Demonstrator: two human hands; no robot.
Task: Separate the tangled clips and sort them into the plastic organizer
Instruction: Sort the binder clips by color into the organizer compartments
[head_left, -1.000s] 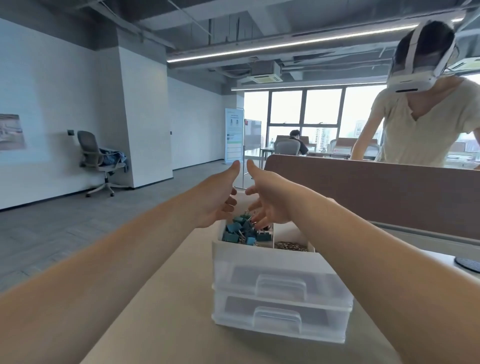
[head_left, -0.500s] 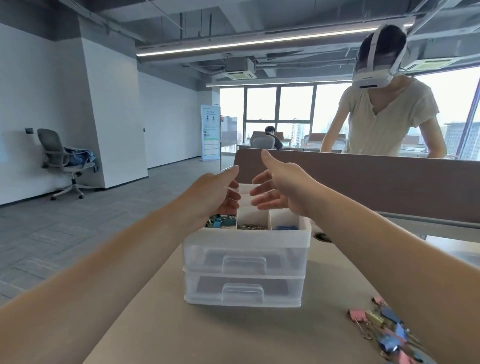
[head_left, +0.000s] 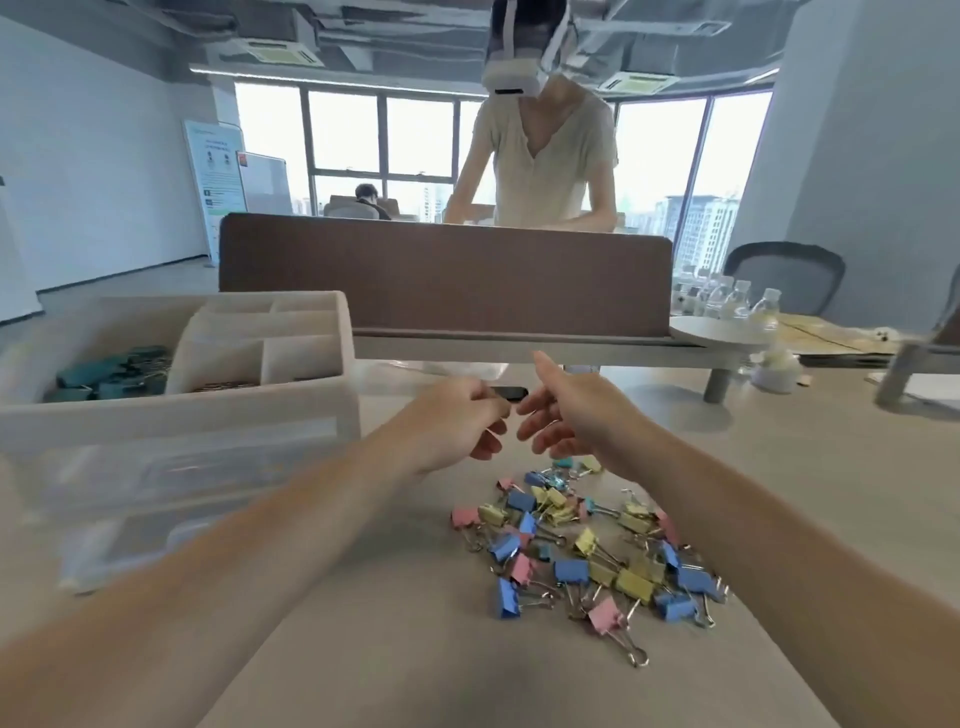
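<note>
left hand (head_left: 451, 422), right hand (head_left: 577, 415) near clips (head_left: 582, 552), organizer (head_left: 182, 411) beside

Left hand (head_left: 457, 421), right hand (head_left: 571, 415) above clips (head_left: 582, 545)

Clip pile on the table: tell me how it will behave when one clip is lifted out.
Neighbours will probably come up too: the wire handles in the clip pile overlap and interlock. Each clip looks small and stiff, so likely light. Pushed, they should slide on the smooth table, not roll.

No legible text; standing banner (head_left: 215, 179) by windows carries print, too blurred.
</note>
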